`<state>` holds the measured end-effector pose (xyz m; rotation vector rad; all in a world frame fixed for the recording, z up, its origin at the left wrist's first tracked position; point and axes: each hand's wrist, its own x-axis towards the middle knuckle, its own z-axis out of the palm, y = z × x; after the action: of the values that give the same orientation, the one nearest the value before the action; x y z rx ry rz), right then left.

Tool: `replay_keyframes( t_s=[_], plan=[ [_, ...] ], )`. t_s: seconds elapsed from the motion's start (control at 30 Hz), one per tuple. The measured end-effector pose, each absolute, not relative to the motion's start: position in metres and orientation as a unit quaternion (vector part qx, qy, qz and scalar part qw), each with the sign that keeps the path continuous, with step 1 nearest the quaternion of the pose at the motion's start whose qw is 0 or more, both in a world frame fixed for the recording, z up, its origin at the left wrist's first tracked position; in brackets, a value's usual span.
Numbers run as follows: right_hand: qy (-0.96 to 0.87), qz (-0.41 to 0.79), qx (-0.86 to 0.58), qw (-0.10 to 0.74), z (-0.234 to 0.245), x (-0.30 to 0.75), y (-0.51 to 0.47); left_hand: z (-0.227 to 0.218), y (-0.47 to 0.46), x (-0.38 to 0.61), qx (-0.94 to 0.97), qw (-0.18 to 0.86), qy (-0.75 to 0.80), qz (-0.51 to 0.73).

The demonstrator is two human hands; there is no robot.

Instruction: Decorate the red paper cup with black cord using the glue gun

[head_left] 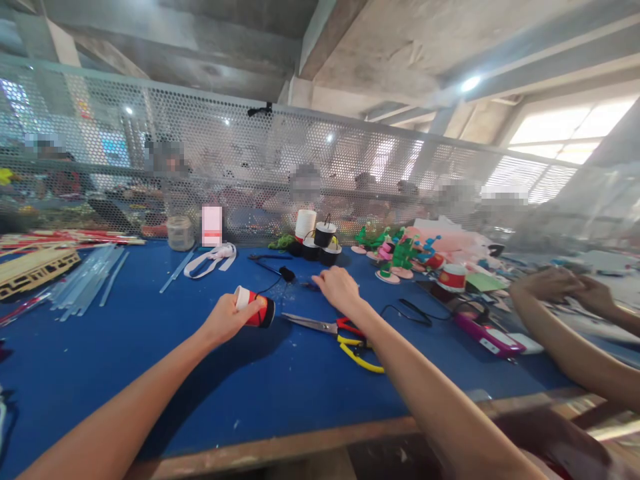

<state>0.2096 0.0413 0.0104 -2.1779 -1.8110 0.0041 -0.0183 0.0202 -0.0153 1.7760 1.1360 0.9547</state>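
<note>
My left hand (227,319) is wrapped around a small red paper cup (256,308) with a white rim and a black band, held on its side just above the blue table (150,347). My right hand (339,288) reaches forward with its fingers curled down onto the table, near a thin black wire (273,270) and small bits I cannot make out. A pair of scissors (320,325) with red and yellow handles lies between my arms, under my right wrist.
Black and white cups (320,240) stand at the back, before a perforated metal screen (300,167). Clear plastic strips (87,280) and wooden pieces (30,270) lie left. Colourful craft figures (395,257) and a pink phone (487,337) lie right. Another person's hands (560,287) rest at right.
</note>
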Motion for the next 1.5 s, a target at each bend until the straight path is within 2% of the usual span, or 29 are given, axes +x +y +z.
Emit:
replay_keyframes(
  t_s=[0.1, 0.33, 0.43, 0.57, 0.67, 0.83, 1.23, 1.5],
  plan=[
    [-0.745, 0.090, -0.619, 0.230, 0.020, 0.178, 0.028, -0.015, 0.018, -0.016, 0.704, 0.404, 0.442, 0.383],
    [-0.770, 0.221, -0.475, 0.365, 0.010, 0.141, 0.015, -0.009, 0.008, -0.013, 0.766, 0.323, 0.420, 0.365],
    [-0.737, 0.283, -0.430, 0.438, -0.001, 0.138, 0.013, -0.009, 0.007, -0.012, 0.778, 0.313, 0.418, 0.349],
    [-0.639, 0.365, -0.445, 0.511, -0.009, 0.135, 0.010, -0.010, 0.007, -0.010, 0.770, 0.337, 0.423, 0.339],
    [-0.613, 0.375, -0.446, 0.534, -0.006, 0.138, 0.009, -0.009, 0.009, -0.008, 0.722, 0.416, 0.429, 0.349],
    [-0.616, 0.327, -0.452, 0.557, -0.002, 0.148, 0.009, -0.006, 0.011, -0.007, 0.617, 0.522, 0.454, 0.374],
    [-0.652, 0.256, -0.480, 0.528, -0.005, 0.154, 0.014, -0.002, 0.006, -0.002, 0.612, 0.512, 0.477, 0.369],
    [-0.659, 0.258, -0.488, 0.511, -0.010, 0.155, 0.019, -0.001, 0.003, -0.002, 0.634, 0.513, 0.447, 0.368]
  ],
)
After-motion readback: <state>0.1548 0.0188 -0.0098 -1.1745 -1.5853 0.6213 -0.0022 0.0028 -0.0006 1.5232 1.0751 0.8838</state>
